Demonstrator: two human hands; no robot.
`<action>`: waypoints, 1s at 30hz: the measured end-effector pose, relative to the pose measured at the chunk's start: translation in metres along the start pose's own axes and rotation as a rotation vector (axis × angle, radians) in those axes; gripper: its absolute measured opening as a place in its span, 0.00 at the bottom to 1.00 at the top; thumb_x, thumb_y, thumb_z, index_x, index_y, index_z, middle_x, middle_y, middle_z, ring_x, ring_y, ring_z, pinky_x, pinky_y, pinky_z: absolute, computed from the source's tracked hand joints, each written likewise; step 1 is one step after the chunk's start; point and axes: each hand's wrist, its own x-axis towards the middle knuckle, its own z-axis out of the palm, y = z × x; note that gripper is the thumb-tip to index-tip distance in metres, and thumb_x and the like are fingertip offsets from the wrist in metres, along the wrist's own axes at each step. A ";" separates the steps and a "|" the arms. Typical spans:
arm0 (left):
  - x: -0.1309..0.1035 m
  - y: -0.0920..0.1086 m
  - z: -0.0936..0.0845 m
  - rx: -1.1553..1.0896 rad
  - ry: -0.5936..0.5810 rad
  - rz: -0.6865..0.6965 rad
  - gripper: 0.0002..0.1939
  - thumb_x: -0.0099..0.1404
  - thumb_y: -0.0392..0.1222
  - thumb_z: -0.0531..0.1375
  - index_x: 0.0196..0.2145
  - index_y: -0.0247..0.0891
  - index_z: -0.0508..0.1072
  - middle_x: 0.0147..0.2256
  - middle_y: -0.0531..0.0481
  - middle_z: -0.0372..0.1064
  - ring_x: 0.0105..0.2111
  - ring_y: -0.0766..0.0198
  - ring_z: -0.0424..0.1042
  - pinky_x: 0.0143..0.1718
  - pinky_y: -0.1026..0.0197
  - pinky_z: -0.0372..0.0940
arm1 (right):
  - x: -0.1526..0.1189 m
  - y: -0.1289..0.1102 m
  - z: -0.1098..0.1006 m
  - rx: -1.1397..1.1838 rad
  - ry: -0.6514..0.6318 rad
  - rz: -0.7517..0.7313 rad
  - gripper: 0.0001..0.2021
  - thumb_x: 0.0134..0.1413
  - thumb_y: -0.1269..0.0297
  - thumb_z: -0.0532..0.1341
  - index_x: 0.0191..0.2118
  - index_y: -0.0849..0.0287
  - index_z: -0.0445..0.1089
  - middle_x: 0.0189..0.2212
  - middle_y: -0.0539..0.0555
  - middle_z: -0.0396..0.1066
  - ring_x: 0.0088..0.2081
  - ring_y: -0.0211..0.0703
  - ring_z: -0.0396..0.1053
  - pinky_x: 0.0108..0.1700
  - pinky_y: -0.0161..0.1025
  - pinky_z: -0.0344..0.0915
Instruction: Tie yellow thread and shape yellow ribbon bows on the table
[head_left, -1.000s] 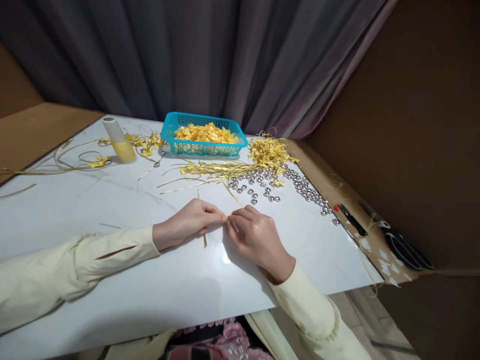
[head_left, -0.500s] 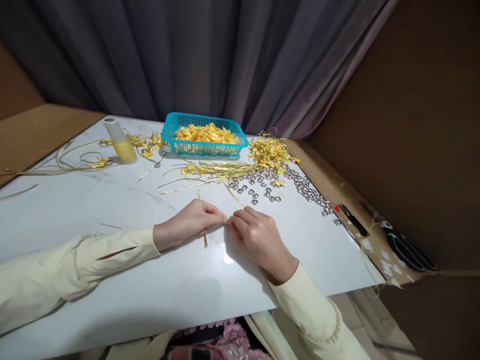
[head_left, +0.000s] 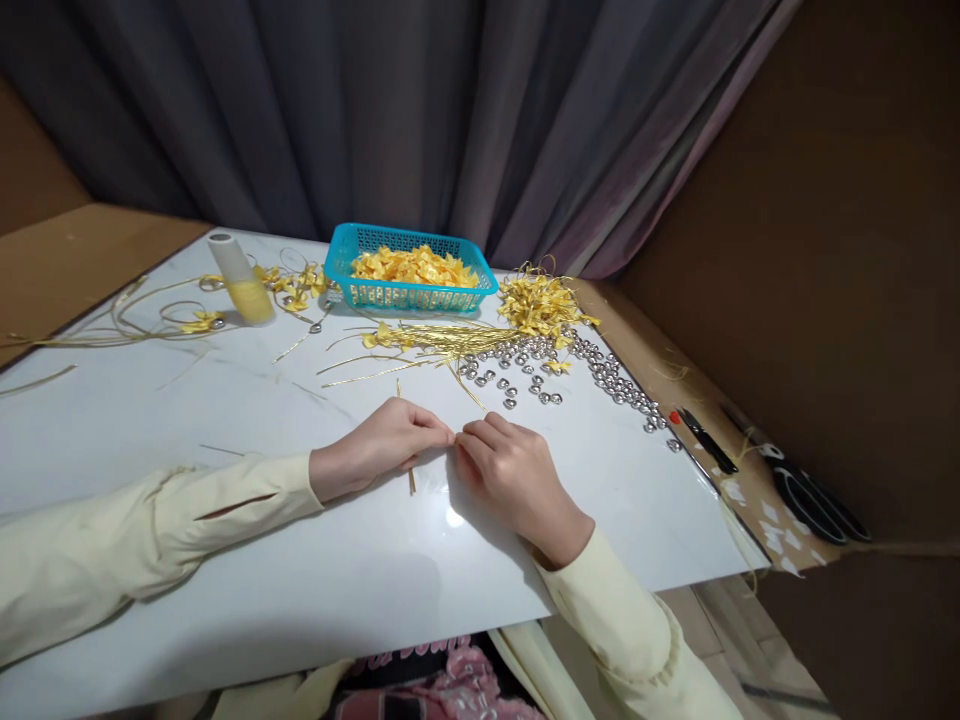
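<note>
My left hand (head_left: 386,445) is closed in a pinch over the middle of the white tabletop. A thin gold cord (head_left: 412,482) shows above and below its fingers. Against its fingertips, my right hand (head_left: 514,470) is also pinched, and a gold strand (head_left: 470,388) runs from beside its knuckles toward the cord pile. Whatever lies between the two sets of fingertips is mostly hidden. Beyond the hands lies a bundle of gold cords (head_left: 457,338) with yellow ribbon bows (head_left: 540,303) at its right. Silver heart-shaped beads (head_left: 510,392) are scattered in front of the bows.
A turquoise basket (head_left: 412,298) of yellow bows stands at the back. Left of it are a spool-like tube with yellow thread (head_left: 251,300) and loose cords with bows (head_left: 199,322). Snips (head_left: 709,440) and black-handled scissors (head_left: 814,500) lie along the right edge on cardboard.
My right hand has shifted very slightly left, its fingertips closer to the left ones. My left hand keeps nearly the same place and pinch.
</note>
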 end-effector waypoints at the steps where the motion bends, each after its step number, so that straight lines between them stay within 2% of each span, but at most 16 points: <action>1: 0.001 -0.001 0.000 0.005 0.008 0.004 0.08 0.51 0.39 0.56 0.17 0.34 0.66 0.14 0.59 0.47 0.17 0.72 0.45 0.18 0.66 0.40 | 0.000 -0.001 0.001 -0.032 0.008 -0.022 0.13 0.60 0.75 0.53 0.25 0.63 0.68 0.24 0.55 0.67 0.29 0.41 0.60 0.29 0.39 0.50; 8: 0.003 -0.004 0.001 0.009 0.027 -0.007 0.08 0.50 0.39 0.55 0.20 0.32 0.70 0.15 0.58 0.49 0.18 0.72 0.45 0.18 0.65 0.39 | 0.000 -0.003 0.002 -0.143 0.051 -0.077 0.12 0.57 0.76 0.54 0.24 0.63 0.67 0.22 0.53 0.65 0.27 0.41 0.58 0.28 0.40 0.48; 11: 0.003 -0.005 0.001 -0.013 0.015 0.007 0.08 0.51 0.39 0.57 0.20 0.32 0.70 0.15 0.59 0.48 0.18 0.72 0.45 0.18 0.66 0.40 | 0.000 -0.001 0.000 -0.080 0.062 -0.010 0.11 0.54 0.76 0.54 0.23 0.62 0.66 0.22 0.52 0.65 0.26 0.40 0.59 0.27 0.39 0.48; 17: 0.003 -0.005 -0.001 -0.045 0.009 -0.001 0.09 0.54 0.42 0.59 0.22 0.32 0.71 0.14 0.58 0.50 0.17 0.72 0.46 0.17 0.66 0.41 | 0.000 0.002 -0.009 0.073 -0.006 0.197 0.05 0.52 0.70 0.57 0.27 0.61 0.66 0.27 0.52 0.69 0.30 0.40 0.63 0.28 0.37 0.52; 23: 0.003 -0.003 -0.002 -0.060 -0.011 -0.013 0.10 0.55 0.41 0.58 0.22 0.32 0.71 0.14 0.58 0.50 0.16 0.73 0.46 0.17 0.66 0.40 | 0.000 0.000 -0.008 0.214 -0.006 0.208 0.02 0.55 0.69 0.57 0.33 0.61 0.66 0.33 0.52 0.70 0.35 0.40 0.65 0.31 0.36 0.56; 30: 0.002 -0.002 -0.002 -0.044 -0.008 -0.010 0.10 0.54 0.40 0.57 0.20 0.34 0.69 0.13 0.59 0.48 0.15 0.73 0.46 0.17 0.66 0.40 | 0.001 0.000 -0.006 0.243 -0.016 0.230 0.02 0.54 0.72 0.57 0.33 0.61 0.66 0.32 0.52 0.70 0.34 0.40 0.65 0.29 0.34 0.55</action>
